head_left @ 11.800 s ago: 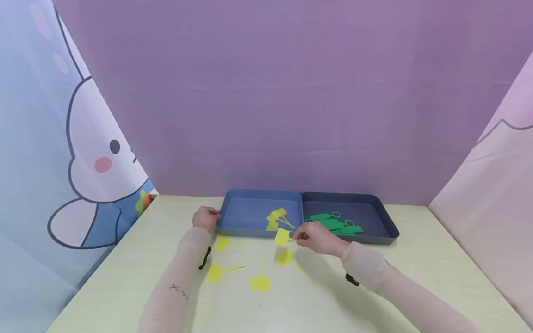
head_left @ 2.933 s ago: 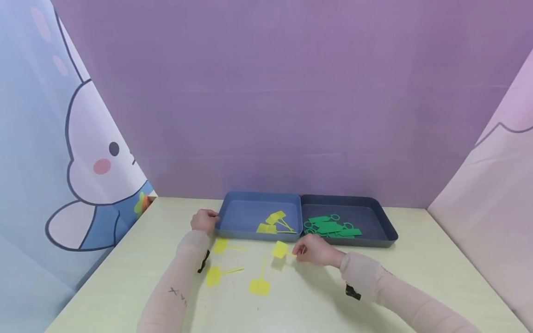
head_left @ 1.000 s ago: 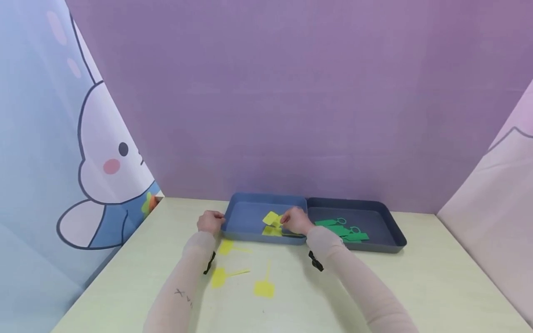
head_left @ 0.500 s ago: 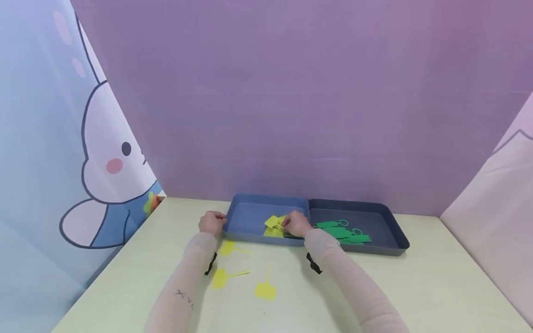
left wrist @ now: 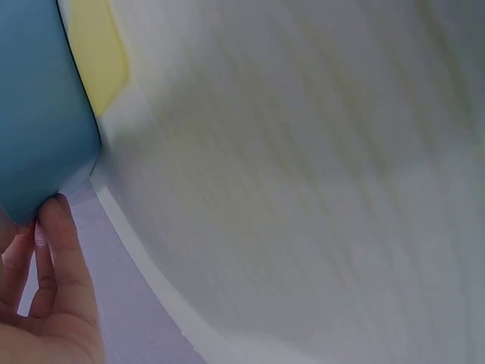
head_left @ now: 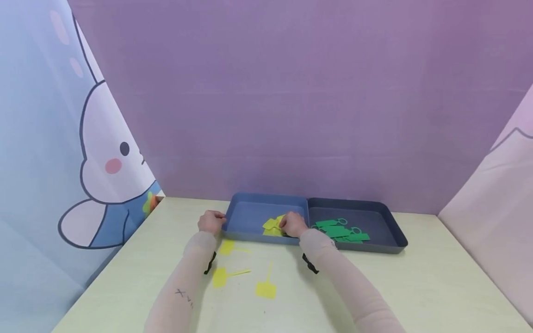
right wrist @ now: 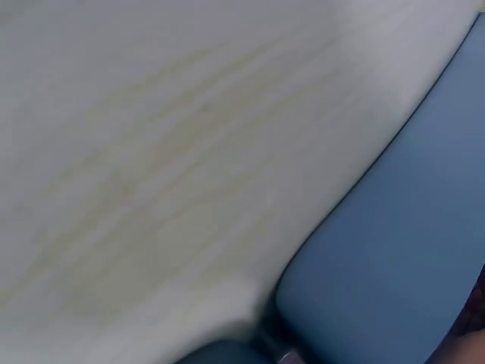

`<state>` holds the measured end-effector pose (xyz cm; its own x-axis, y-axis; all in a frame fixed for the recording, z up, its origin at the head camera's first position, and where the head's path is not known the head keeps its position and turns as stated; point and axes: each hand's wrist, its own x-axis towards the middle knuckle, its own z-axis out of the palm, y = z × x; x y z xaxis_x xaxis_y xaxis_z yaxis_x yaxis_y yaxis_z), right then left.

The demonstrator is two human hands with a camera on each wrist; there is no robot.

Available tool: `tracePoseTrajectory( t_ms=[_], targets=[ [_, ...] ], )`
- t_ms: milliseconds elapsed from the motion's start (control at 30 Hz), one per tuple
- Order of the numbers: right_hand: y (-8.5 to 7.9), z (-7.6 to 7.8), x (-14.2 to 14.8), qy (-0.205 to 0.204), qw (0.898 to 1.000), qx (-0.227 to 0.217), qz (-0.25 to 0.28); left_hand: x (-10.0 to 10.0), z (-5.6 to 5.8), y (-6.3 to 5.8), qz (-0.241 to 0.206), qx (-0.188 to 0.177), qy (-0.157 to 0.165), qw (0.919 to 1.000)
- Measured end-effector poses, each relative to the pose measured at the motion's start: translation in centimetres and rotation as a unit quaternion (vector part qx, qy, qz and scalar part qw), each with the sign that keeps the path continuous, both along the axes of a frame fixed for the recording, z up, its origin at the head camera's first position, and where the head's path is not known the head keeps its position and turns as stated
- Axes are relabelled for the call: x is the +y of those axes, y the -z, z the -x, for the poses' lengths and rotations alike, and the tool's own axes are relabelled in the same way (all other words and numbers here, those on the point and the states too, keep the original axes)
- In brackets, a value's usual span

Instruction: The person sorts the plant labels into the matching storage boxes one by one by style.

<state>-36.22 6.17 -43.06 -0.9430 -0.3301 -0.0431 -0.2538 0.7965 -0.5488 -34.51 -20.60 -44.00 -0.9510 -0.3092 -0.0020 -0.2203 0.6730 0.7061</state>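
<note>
In the head view, my left hand (head_left: 212,222) grips the left side of the blue tray (head_left: 250,237); the left wrist view shows its fingers (left wrist: 64,246) at the tray's corner. Inside that tray, at its front right, my right hand (head_left: 294,225) pinches a flat yellow tag (head_left: 270,224) by its thin tail, low over other yellow tags (head_left: 272,232). The fingertips partly cover the tail. Below the tray, more yellow tags with long thin tails lie on the table: one by the tray (head_left: 226,247), one at left (head_left: 219,277) and one nearer the front (head_left: 266,290).
A dark grey tray (head_left: 385,226) stands against the blue tray's right side. It holds several green tags (head_left: 336,231) with round loops. A purple cloth (head_left: 291,101) hangs behind the table (head_left: 437,277), and printed curtains (head_left: 104,185) flank it.
Over the last seconds my right hand has picked a yellow tag off the table, carried it into the blue tray and lowered it among the others. My left hand has stayed on the tray.
</note>
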Motion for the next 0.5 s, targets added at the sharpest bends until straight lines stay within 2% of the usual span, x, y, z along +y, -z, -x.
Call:
tracePoseTrajectory(
  t_ms=[200,500],
  targets=[
    [0.40,0.04,-0.16,0.005,1.000,-0.001,-0.002,0.15,-0.24,-0.16,0.001,-0.003,0.001,1.0000],
    [0.60,0.55,-0.36,0.003,1.000,0.027,-0.007,-0.11,0.38,0.32,-0.001,-0.002,-0.002,1.0000]
  ],
)
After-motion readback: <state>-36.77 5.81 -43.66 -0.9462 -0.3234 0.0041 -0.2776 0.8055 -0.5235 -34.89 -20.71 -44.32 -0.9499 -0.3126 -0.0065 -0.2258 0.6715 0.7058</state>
